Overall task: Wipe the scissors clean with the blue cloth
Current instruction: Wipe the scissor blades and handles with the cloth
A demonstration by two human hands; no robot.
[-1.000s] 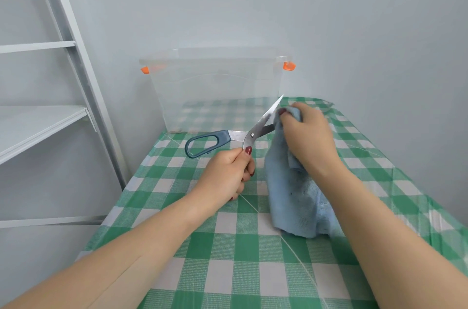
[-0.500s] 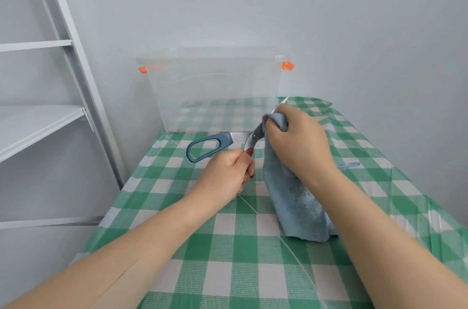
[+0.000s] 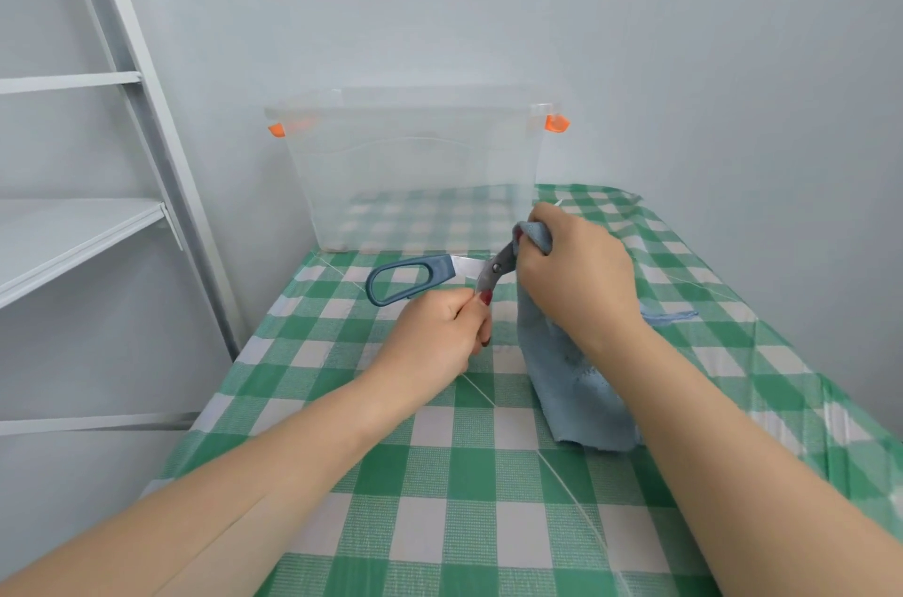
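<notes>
The scissors [image 3: 425,276] have dark blue handles and steel blades, spread open above the green checked table. My left hand [image 3: 440,335] grips the lower handle, which is hidden in my fist; the other handle loop sticks out to the left. My right hand [image 3: 574,276] holds the blue cloth [image 3: 569,376] wrapped round one blade close to the pivot. Only the tip of that blade shows above my knuckles. The rest of the cloth hangs down to the table.
A clear plastic storage box [image 3: 415,176] with orange clips stands at the back of the table [image 3: 440,498] against the wall. A white metal shelf unit [image 3: 78,225] stands to the left of the table. The wall is close on the right.
My right hand has slid the cloth down the blade from near the tip towards the pivot, covering most of the blade. My left hand has stayed in place.
</notes>
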